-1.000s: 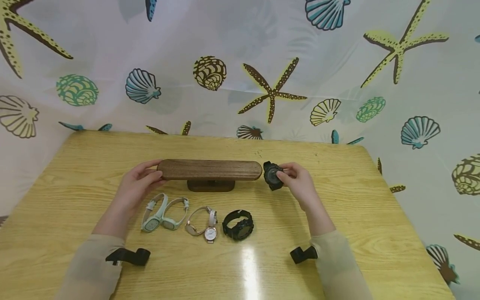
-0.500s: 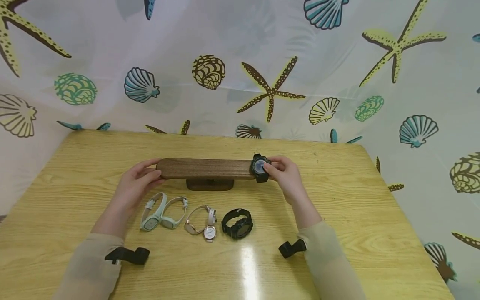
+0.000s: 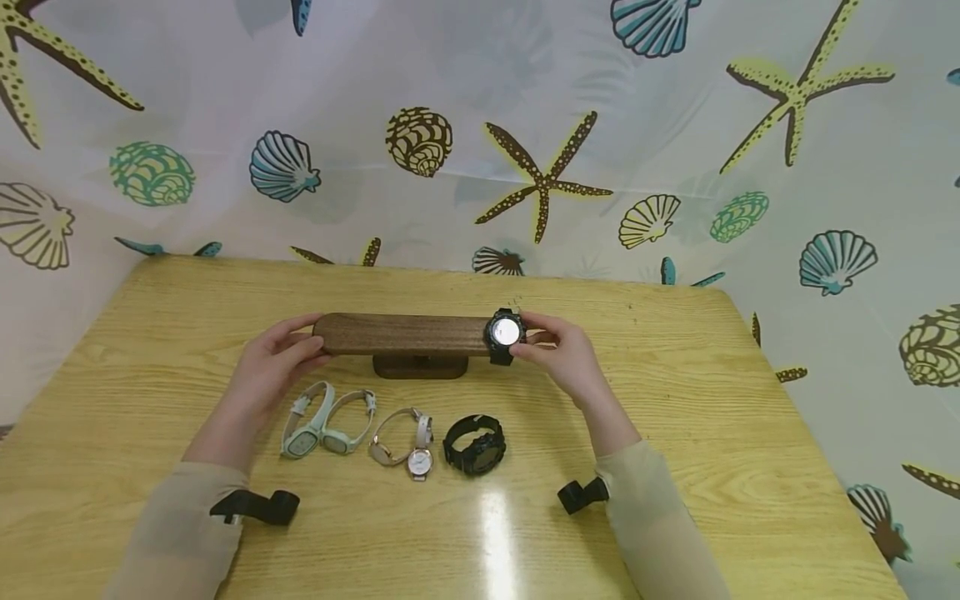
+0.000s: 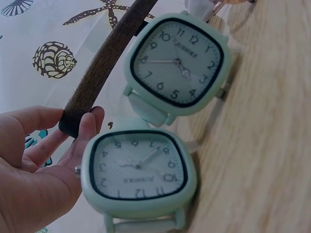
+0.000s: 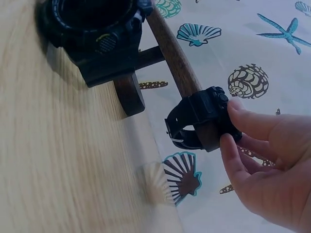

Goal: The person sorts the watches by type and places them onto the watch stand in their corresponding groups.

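Observation:
A dark wooden watch stand [image 3: 405, 335], a long bar on a short foot, stands upright on the table. My left hand [image 3: 270, 371] pinches the bar's left end between thumb and fingers. At the right end my right hand [image 3: 570, 362] holds a black digital watch [image 3: 505, 332], its display lit. In the right wrist view the strap of this watch [image 5: 197, 114] loops around the bar, leaving a gap below the wood. A second black watch [image 3: 476, 446] lies in front of the stand.
On the table [image 3: 675, 400], two pale green watches [image 3: 306, 437] lie front left of the stand. Beside them are two small watches with light straps [image 3: 420, 461]. A shell-patterned cloth [image 3: 345, 208] hangs behind the table and along its sides.
My right hand has moved left, bringing the black watch from beside the bar onto its right end and a little inward. The watch display has lit up. My left hand keeps its place.

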### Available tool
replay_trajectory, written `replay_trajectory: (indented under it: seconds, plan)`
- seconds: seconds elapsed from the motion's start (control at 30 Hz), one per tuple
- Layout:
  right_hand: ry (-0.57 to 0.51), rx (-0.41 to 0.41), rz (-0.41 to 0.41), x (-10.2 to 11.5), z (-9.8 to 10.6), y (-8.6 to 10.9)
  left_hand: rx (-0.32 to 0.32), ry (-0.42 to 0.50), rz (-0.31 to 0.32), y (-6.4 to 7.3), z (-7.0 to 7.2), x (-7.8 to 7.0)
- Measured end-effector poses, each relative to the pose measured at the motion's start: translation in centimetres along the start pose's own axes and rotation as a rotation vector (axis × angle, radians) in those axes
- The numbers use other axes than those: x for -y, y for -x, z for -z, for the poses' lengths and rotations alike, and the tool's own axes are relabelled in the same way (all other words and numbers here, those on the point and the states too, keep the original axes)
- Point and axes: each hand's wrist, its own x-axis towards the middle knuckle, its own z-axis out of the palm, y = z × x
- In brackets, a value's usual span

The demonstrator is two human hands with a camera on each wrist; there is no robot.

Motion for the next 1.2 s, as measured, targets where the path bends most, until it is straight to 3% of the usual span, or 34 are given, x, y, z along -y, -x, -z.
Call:
replay_trajectory:
  seconds: [0.3, 0.57, 1.2]
  plan:
    - [0.16, -0.004, 0.121, 0.6, -0.6, -0.3, 0.005, 0.005, -0.003, 0.0, 0.1, 0.1]
    - [0.213, 0.011, 0.206, 1.4, -2.0, -0.4, 0.006, 0.0, -0.004, 0.0, 0.0, 0.0]
    - [0.356, 0.059, 0.253, 3.3, -5.3, -1.3, 0.002, 0.018, 0.0, -0.2, 0.3, 0.3]
